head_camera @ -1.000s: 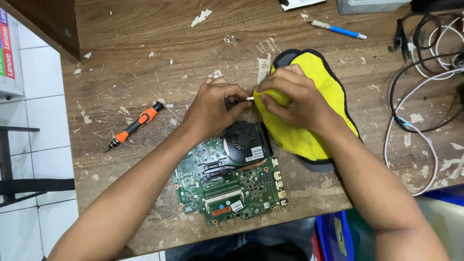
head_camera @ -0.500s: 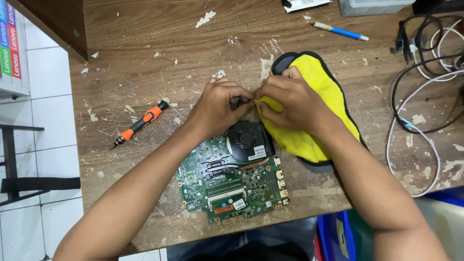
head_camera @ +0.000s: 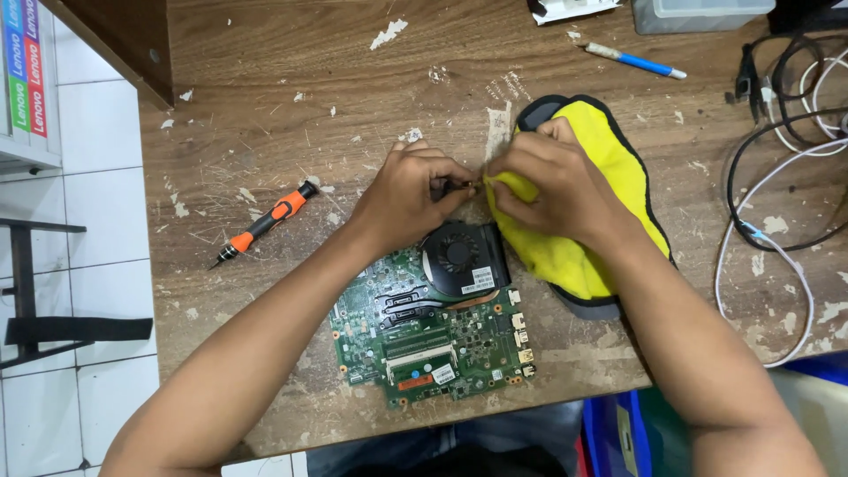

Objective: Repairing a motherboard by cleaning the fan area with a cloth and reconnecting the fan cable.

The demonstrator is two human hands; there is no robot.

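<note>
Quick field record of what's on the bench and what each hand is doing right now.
surface: worn wooden table
left hand: pinching a small dark part, too small to identify
right hand: resting on yellow cloth pad with dark edging, fingertips meeting the left's
below hands: green circuit board with black round fan
left of the hands: orange-handled screwdriver
far edge: blue pen
</note>
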